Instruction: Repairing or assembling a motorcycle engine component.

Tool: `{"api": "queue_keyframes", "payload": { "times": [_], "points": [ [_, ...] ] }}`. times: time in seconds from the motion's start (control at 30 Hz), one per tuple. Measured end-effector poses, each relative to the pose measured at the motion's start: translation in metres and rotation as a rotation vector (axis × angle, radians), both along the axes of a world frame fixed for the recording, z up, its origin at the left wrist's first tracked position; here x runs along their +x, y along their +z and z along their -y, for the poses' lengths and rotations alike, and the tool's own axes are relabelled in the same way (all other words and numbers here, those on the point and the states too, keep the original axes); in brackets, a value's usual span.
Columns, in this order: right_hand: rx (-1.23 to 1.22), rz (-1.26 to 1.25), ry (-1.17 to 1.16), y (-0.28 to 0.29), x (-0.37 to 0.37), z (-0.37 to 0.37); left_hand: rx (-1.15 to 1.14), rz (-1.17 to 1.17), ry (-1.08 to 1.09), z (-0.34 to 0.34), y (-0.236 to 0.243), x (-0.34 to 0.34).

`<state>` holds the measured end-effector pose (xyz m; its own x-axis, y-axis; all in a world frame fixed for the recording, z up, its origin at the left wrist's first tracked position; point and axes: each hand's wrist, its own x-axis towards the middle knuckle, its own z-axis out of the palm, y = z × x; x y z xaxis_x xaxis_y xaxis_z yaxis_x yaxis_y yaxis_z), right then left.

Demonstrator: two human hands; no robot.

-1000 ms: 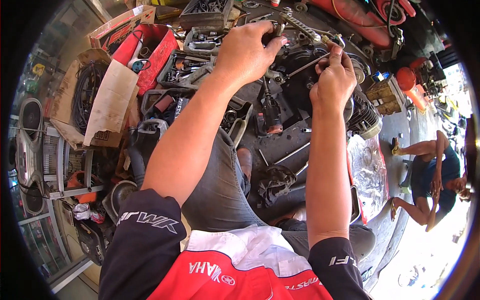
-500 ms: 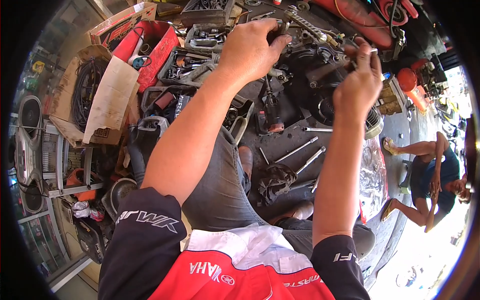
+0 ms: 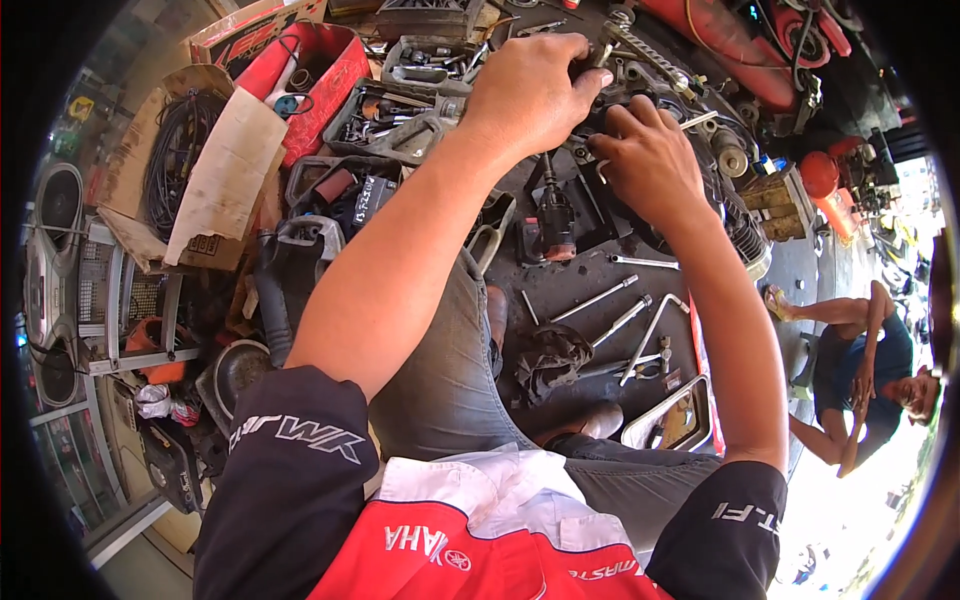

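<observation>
My left hand [image 3: 535,85] is closed over the upper part of a dark, greasy engine [image 3: 635,215]. A small metal piece [image 3: 606,56] shows by its thumb and forefinger, too covered to name. Close beside it, my right hand [image 3: 650,165] bends its fingers around a thin silver rod-shaped tool [image 3: 700,119], whose end juts out past the knuckles. The tool's working end is hidden. A finned cylinder [image 3: 748,240] belongs to the engine's right side. Left of the engine stands a dark power tool [image 3: 556,220] with a long shaft.
Wrenches [image 3: 622,322], a dark rag [image 3: 552,365] and a metal-rimmed tray [image 3: 672,420] lie on the floor near my legs. Open toolboxes [image 3: 385,130], a red box [image 3: 325,75] and a torn carton [image 3: 225,175] stand left. A person [image 3: 865,370] sits at the right.
My right hand has swung left and down, close to my left hand, with the silver tool in it. The left hand has shifted slightly right. The metal-rimmed tray now shows.
</observation>
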<state>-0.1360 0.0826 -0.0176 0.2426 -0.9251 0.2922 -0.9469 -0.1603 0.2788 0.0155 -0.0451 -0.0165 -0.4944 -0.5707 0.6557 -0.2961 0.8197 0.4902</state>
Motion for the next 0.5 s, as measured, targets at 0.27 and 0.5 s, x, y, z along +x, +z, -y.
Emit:
{"api": "queue_keyframes", "payload": {
  "times": [0.27, 0.5],
  "points": [
    [0.110, -0.152, 0.124, -0.001, -0.011, 0.008, 0.091, 0.005, -0.024, -0.002, -0.003, -0.001],
    [0.069, -0.135, 0.154, -0.003, -0.011, 0.009, 0.096, 0.024, -0.025, 0.002, -0.005, 0.001]
  ]
}}
